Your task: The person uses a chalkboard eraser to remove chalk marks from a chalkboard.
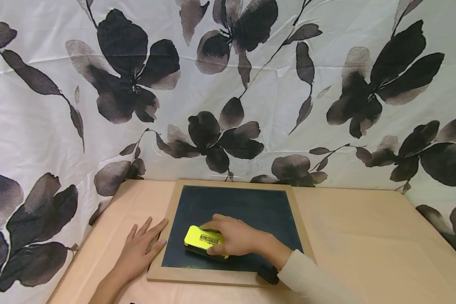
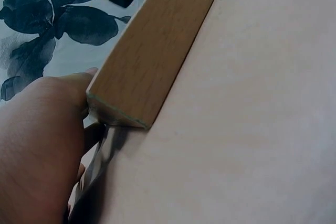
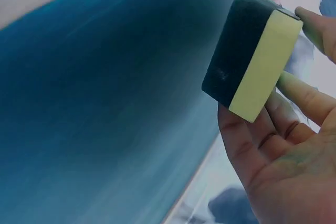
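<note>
A yellow magnetic board eraser (image 1: 194,236) with a dark felt underside is held in my right hand (image 1: 235,236), thumb on its near side and fingers at the far side. It lies low over the left part of a wood-framed chalkboard (image 1: 247,207). In the right wrist view the eraser (image 3: 265,66) shows its felt facing the dark board surface (image 3: 115,93), and the palm (image 3: 299,166) carries greenish smudges. Against the board's left frame rests my left hand (image 1: 138,251), fingers spread and fairly straight. The left wrist view shows this hand (image 2: 42,140) beside the frame's corner (image 2: 121,111).
The chalkboard lies on a light tan tabletop (image 1: 357,236). Behind and at the sides hangs a white cloth (image 1: 281,109) with dark flower prints. Faint greenish residue (image 1: 190,267) lies along the board's lower edge. A small black object (image 1: 267,274) shows under my right wrist.
</note>
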Demonstrator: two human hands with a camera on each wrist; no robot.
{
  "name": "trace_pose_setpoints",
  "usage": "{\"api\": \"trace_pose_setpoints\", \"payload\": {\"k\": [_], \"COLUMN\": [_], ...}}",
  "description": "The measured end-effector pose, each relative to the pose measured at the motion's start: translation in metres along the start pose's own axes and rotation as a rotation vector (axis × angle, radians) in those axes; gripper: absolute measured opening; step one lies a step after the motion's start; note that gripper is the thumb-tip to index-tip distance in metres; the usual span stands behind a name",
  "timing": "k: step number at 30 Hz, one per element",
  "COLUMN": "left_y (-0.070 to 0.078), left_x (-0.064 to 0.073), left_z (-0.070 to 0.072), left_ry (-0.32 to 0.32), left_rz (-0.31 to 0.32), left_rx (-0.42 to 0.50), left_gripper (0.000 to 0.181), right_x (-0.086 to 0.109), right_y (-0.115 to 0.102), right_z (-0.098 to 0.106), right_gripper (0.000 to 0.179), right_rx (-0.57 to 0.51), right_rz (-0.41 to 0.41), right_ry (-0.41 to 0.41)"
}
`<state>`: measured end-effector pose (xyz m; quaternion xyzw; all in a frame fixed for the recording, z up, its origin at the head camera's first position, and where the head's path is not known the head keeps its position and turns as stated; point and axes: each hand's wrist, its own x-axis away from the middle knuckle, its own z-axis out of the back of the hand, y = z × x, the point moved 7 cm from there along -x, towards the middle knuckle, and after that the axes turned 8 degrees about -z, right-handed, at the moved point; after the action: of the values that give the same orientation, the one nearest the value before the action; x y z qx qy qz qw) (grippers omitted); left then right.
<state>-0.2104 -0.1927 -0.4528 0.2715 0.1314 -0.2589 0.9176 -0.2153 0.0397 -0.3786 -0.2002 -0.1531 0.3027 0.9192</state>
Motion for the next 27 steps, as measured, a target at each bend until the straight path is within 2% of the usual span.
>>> {"api": "trace_pose_setpoints", "payload": {"k": [4, 8, 12, 16, 21, 27], "left_y": [0.001, 0.001, 0.000, 0.000, 0.000, 0.001], "left_x": [0.000, 0.000, 0.000, -0.001, 0.000, 0.000], "left_z": [0.002, 0.003, 0.002, 0.000, -0.001, 0.000], "left_ry": [-0.004, 0.001, 0.001, -0.006, -0.003, -0.005], "left_rz": [-0.004, -0.003, 0.000, 0.000, 0.000, 0.006], "left_rx": [0.003, 0.005, 0.006, 0.005, 0.011, 0.010], "left_gripper": [0.053, 0.054, 0.053, 0.053, 0.053, 0.053], "right_x": [0.017, 0.040, 0.070, 0.104, 0.143, 0.173], "right_y": [0.026, 0.056, 0.095, 0.137, 0.178, 0.215], "right_z": [0.016, 0.036, 0.053, 0.064, 0.075, 0.077], "right_gripper": [0.058, 0.058, 0.057, 0.058, 0.061, 0.064], "right_rx": [-0.041, -0.057, -0.136, -0.210, -0.164, -0.058], "right_rz": [-0.065, -0.107, -0.180, -0.293, -0.425, -0.550], "right_ry": [0.081, 0.215, 0.329, 0.401, 0.487, 0.539]}}
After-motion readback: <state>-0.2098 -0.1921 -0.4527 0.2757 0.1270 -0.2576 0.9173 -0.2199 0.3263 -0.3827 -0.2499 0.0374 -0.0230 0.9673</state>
